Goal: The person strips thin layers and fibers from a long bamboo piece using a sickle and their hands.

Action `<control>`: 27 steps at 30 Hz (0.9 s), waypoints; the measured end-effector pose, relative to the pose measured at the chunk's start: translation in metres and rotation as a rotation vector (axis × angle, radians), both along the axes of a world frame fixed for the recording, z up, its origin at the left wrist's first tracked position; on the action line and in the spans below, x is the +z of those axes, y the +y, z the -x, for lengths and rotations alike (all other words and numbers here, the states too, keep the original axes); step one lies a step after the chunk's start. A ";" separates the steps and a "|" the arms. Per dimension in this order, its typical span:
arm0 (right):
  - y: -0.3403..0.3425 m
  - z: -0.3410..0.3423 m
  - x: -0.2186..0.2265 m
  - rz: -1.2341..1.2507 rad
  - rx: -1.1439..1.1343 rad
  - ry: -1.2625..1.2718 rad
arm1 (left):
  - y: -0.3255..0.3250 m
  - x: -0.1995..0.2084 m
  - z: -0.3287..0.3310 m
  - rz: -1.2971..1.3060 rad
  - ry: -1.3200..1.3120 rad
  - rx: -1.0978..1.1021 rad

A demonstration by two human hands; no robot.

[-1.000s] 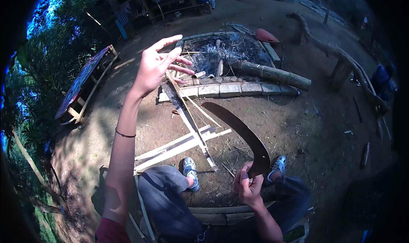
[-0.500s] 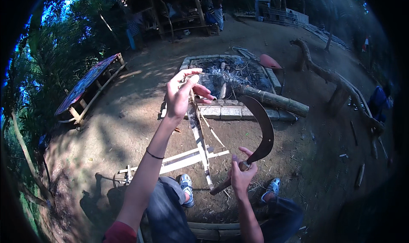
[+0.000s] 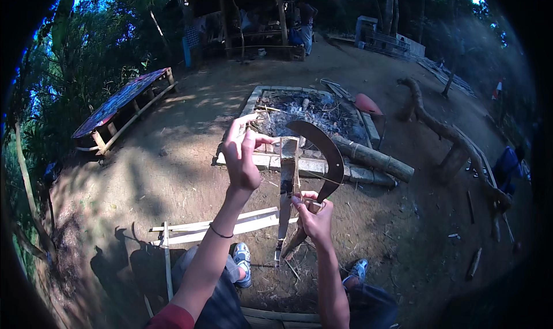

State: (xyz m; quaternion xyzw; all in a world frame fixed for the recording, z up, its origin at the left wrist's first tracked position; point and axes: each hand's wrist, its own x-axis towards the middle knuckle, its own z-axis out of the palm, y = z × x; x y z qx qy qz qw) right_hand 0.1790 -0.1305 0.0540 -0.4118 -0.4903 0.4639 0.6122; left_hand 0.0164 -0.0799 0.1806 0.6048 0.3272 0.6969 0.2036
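My right hand (image 3: 315, 218) is closed on the handle of a sickle (image 3: 332, 156), whose dark curved blade arcs up and to the left. Its thumb and fingertips also press against the edge of a long split bamboo strip (image 3: 286, 185), which stands nearly upright in front of me. My left hand (image 3: 242, 156) is raised at the strip's upper end, its fingers apart; one fingertip is close to the strip, and I cannot tell if it touches. More pale bamboo strips (image 3: 236, 228) lie on the ground by my left shoe.
Beyond my hands is a block-edged fire pit (image 3: 311, 166) with ash and smoke. A thick bamboo pole (image 3: 377, 159) rests across its right corner. A low slanted bench (image 3: 124, 98) stands left, a crooked log (image 3: 443, 124) right. A person (image 3: 307, 26) stands far back.
The bamboo strip has come more upright and now meets my right hand. My left hand has lowered. The sickle has shifted left, its blade tip now behind the strip's upper end.
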 end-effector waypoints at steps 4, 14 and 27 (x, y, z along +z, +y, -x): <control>-0.015 0.006 0.006 -0.025 0.066 0.032 | 0.014 -0.143 0.098 0.898 -1.058 -0.016; -0.065 -0.045 -0.003 0.049 0.221 -0.048 | -0.065 -0.374 -0.013 1.905 -1.726 -0.691; -0.155 -0.121 -0.024 0.195 0.125 -0.360 | 0.092 -0.237 0.027 0.783 -0.693 -0.845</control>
